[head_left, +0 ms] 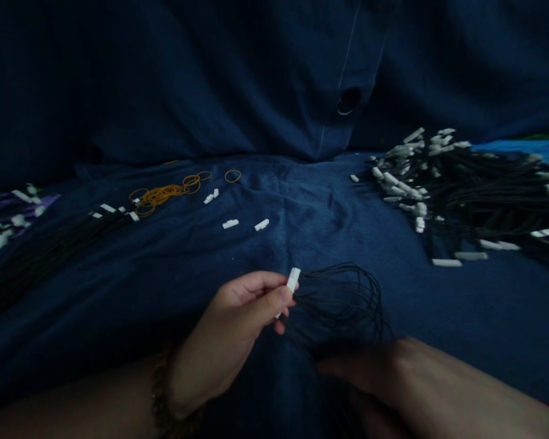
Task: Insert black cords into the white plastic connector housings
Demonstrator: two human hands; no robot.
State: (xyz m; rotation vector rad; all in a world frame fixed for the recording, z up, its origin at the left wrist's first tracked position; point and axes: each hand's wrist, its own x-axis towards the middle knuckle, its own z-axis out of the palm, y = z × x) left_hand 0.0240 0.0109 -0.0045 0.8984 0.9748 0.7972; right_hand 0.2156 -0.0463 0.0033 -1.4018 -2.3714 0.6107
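My left hand [231,332] pinches a small white plastic connector [293,281] between thumb and fingers. A bundle of thin black wires [343,302] fans out from that connector in a loop and runs down toward my right hand [370,372]. That hand lies low on the dark blue cloth [302,207], in shadow, with its fingers around the lower end of the wires. A beaded bracelet sits on my left wrist.
A large pile of black wires with white connectors [462,189] lies at the right. Yellow rubber bands [165,194] and loose white connectors [231,224] lie at the centre left. More black wire bundles [50,244] stretch along the left. Blue fabric rises behind.
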